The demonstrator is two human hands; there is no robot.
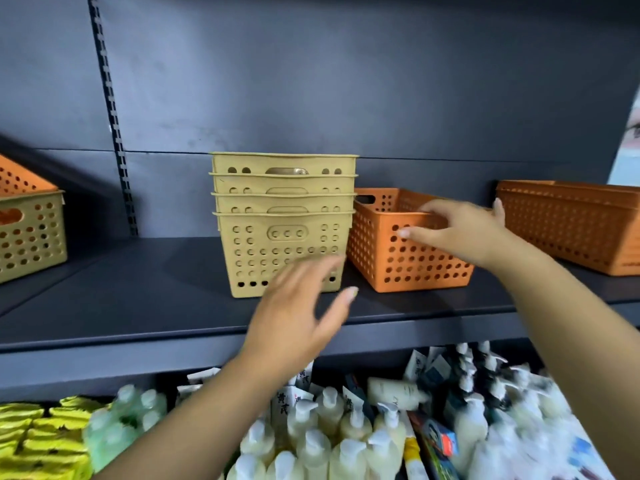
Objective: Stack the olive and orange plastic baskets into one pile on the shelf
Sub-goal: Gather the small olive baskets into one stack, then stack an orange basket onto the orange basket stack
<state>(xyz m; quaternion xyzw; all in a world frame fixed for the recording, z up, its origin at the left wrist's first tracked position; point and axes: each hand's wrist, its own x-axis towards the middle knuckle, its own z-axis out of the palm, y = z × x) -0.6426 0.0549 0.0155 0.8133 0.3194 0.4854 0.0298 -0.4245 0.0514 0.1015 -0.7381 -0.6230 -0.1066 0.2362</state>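
Head view. Four nested olive baskets [282,223] stand on the dark shelf [138,306]; an orange basket [408,251] sits just beside them on their right. The right hand [460,233] curls over the orange basket's front rim — whether it clamps the rim cannot be told. The left hand [298,327], fingers spread and empty, hovers before the olive stack. A larger orange basket [571,223] stands farther right.
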